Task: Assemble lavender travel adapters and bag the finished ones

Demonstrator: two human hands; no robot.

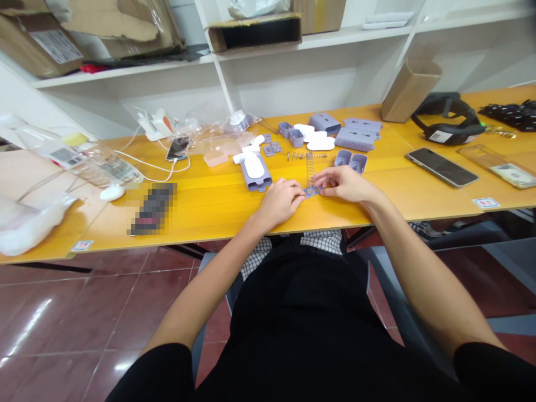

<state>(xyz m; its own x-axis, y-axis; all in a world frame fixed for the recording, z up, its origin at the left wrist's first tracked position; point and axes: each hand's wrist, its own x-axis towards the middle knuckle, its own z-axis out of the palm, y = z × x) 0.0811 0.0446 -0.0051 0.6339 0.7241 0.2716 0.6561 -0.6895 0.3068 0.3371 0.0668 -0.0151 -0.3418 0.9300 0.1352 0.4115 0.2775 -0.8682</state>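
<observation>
A small flat purple plastic plate (pixel 310 192) lies near the table's front edge, with a thin metal coil spring (pixel 310 167) standing upright on it. My left hand (pixel 281 200) is closed at the plate's left edge, fingertips on it. From the right, my right hand (pixel 344 183) has its fingers curled in by the plate's right edge and the spring's lower coils; its exact contact is partly hidden. More springs (pixel 295 157) lie just behind. To the left is a purple housing (pixel 256 177) with a white part on top, and to the right are purple cups (pixel 350 161).
Purple perforated housings (pixel 355 138) and white oval pieces (pixel 320 141) sit farther back. A phone (pixel 441 166), a headset (pixel 450 120) and a cardboard box (pixel 410 89) are at right. Left are plastic bottles (pixel 46 145), a charging phone (pixel 178 148) and clear bags. Shelves (pixel 268 50) rise behind.
</observation>
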